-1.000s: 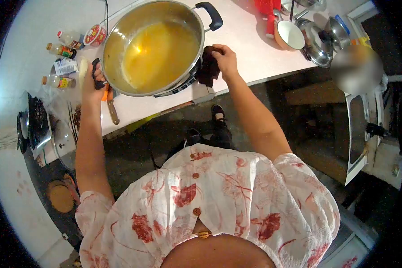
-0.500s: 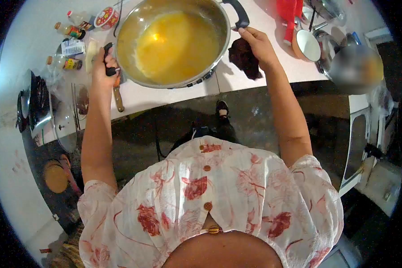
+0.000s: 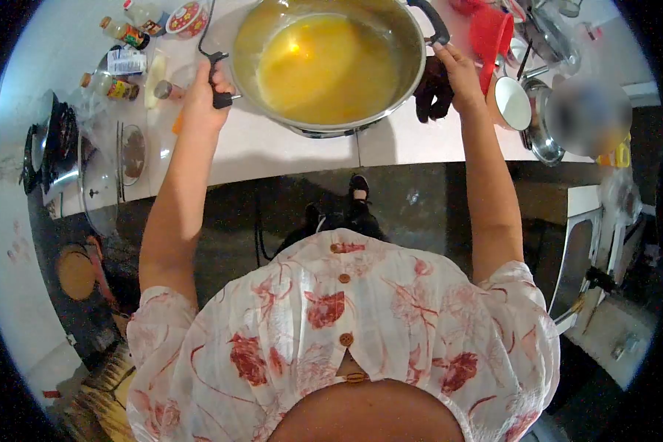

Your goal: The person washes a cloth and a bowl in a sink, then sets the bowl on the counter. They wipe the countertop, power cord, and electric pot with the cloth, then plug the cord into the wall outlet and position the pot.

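From the head camera I saw a large, wide metal pot point(image 3: 249, 66) of yellow liquid point(image 3: 331, 70) over the pale counter point(image 3: 287, 156), close to its front edge; I could not tell whether its base was touching. My left hand point(image 3: 205, 96) had its fingers curled around the black left handle point(image 3: 219, 82). My right hand point(image 3: 462, 77) was at the lower end of the black right handle point(image 3: 437, 26), with a dark cloth point(image 3: 435, 94) against it, hanging beside the pot; I could not tell how far those fingers had closed. Bottles point(image 3: 112, 87) and a red patterned bowl point(image 3: 186, 20) were to the left. To the right, a pan with a white interior point(image 3: 511, 103) stood near a bright red item point(image 3: 492, 35).
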Available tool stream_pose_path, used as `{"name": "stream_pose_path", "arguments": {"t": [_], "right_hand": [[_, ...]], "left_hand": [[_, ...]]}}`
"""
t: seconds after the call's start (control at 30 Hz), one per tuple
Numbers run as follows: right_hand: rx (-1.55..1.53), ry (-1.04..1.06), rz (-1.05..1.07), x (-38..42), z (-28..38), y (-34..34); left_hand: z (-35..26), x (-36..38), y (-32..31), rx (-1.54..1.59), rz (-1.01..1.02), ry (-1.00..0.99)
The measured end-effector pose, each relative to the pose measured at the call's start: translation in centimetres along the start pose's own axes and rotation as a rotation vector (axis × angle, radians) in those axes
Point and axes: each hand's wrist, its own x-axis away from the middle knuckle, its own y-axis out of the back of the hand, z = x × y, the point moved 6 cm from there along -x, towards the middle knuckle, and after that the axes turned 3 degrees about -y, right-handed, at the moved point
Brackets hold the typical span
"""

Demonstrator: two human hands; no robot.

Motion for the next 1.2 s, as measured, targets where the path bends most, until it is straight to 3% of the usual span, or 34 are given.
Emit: {"name": "stream_pose_path", "arguments": {"t": [0.23, 0.53, 0.67, 0.77, 0.83, 0.87, 0.9, 0.93, 1.0, 1.03, 1.07, 1.13, 1.2], "right_hand": [[0.017, 0.035, 0.0, -4.0, -0.4, 3.3], [0.06, 0.036, -0.03, -7.0, -0.7, 6.1], [-0.046, 0.077, -0.067, -5.0, -0.7, 5.9], [-0.27, 0.089, -0.137, -2.0, -4.0, 7.0], [-0.457, 0.033, -0.14, 1.7, -6.4, 6.0], [-0.492, 0.012, -0.007, 4.1, -6.7, 4.1], [-0.451, -0.085, 0.047, 6.5, -6.4, 2.2], [-0.456, -0.07, -0.072, 7.6, -7.9, 1.5], [-0.551, -0.111, -0.079, 9.7, -9.0, -2.1], [-0.53, -0.144, -0.048, 10.4, -9.4, -4.4], [-0.478, -0.169, 0.029, 10.7, -10.3, -6.7], [-0.435, -0.265, 0.257, 12.5, -9.3, -12.0], [-0.175, -0.045, 0.374, 13.8, -6.7, -14.5]], "left_hand": [[2.1, 0.7, -3.0, 0.023, -0.108, -0.013], [3.5, -1.3, -5.3, 0.052, -0.057, -0.044], [3.9, -2.6, -4.9, 0.057, -0.051, -0.037], [4.4, -3.2, -4.9, 0.102, 0.102, -0.005], [4.1, -2.2, -4.6, 0.158, 0.011, -0.057], [4.3, -1.0, -4.1, 0.164, 0.012, -0.056], [4.8, 1.1, -3.0, 0.017, -0.045, -0.022], [5.3, 3.0, -2.0, -0.131, -0.098, 0.013], [9.8, 5.4, -0.5, -0.498, 0.007, 0.226], [12.2, 7.5, -1.2, -0.474, 0.247, 0.347], [13.5, 9.8, -2.5, -0.552, 0.354, 0.415], [15.6, 12.0, -4.4, -0.442, 0.497, 0.449], [16.6, 11.1, -3.4, -0.244, 0.581, 0.45]]}}
